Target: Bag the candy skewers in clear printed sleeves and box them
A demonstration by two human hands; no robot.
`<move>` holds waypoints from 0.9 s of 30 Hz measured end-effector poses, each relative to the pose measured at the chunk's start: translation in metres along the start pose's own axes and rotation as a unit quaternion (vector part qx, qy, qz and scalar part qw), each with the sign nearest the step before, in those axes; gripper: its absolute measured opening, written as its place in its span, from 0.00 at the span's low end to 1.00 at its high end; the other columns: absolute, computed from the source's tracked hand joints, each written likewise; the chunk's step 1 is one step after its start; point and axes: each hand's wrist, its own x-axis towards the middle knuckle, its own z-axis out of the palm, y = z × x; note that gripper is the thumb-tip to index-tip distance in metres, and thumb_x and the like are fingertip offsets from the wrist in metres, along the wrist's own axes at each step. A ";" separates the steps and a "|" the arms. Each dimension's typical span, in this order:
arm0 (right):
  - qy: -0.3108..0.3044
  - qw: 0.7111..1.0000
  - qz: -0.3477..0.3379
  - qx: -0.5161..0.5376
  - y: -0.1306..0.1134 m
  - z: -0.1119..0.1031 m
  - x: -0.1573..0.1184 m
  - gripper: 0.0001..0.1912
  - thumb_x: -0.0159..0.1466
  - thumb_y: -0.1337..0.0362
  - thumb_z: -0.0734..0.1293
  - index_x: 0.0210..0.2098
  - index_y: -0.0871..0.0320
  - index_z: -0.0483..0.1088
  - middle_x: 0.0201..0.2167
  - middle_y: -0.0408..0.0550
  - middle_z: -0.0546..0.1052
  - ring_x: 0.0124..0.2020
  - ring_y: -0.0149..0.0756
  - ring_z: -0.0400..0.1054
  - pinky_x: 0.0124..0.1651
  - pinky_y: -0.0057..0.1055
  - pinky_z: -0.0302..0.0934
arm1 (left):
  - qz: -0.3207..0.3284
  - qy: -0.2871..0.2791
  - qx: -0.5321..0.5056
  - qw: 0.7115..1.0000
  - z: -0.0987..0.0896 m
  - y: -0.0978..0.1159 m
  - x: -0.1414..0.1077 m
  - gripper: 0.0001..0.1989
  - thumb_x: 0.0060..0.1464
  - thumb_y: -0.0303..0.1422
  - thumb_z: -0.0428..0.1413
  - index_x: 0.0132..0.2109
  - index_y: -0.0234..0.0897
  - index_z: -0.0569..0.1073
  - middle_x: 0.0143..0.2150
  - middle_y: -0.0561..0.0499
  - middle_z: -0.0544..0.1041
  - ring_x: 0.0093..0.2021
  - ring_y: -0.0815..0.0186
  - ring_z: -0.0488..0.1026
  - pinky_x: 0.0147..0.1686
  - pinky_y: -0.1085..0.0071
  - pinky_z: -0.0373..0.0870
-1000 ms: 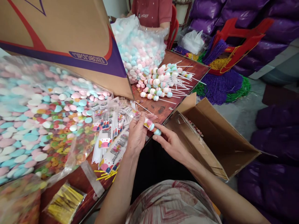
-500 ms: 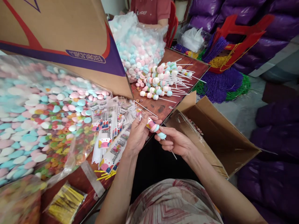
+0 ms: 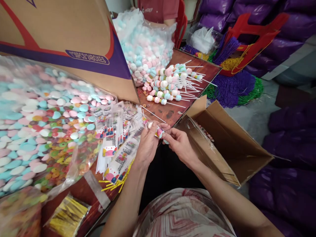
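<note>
My left hand (image 3: 148, 142) is closed round a candy skewer (image 3: 159, 132) of pink, white and blue pieces, with a clear printed wrapper at its upper end. The fingertips of my right hand (image 3: 178, 141) pinch the skewer's lower, blue end, and the two hands nearly touch. Left of them lies a heap of flat printed wrappers (image 3: 120, 156), with yellow ties (image 3: 112, 186) beneath. Beyond my hands, a pile of finished-looking skewers (image 3: 165, 85) rests on the dark red table (image 3: 170, 112), their white sticks pointing right.
Loose marshmallows and gummy rings (image 3: 59, 131) fill the left side. Behind them stands a large carton (image 3: 74, 29), beside a bag of marshmallows (image 3: 148, 46). An open cardboard box (image 3: 227, 141) is at right. A person in a red shirt (image 3: 158, 11) sits across.
My right hand has moved up and left along the skewer, closer to my left hand. More of the skewer is now covered by the wrapper and my fingers.
</note>
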 end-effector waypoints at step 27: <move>0.029 0.867 -0.312 -0.388 0.011 0.001 -0.012 0.14 0.71 0.67 0.57 0.29 0.58 0.65 0.22 0.41 0.67 0.21 0.27 0.56 0.29 0.25 0.50 | -0.070 -0.058 -0.002 0.996 -0.012 0.008 0.000 0.09 0.53 0.34 0.64 0.39 0.34 0.75 0.38 0.48 0.80 0.45 0.60 0.78 0.50 0.64 0.72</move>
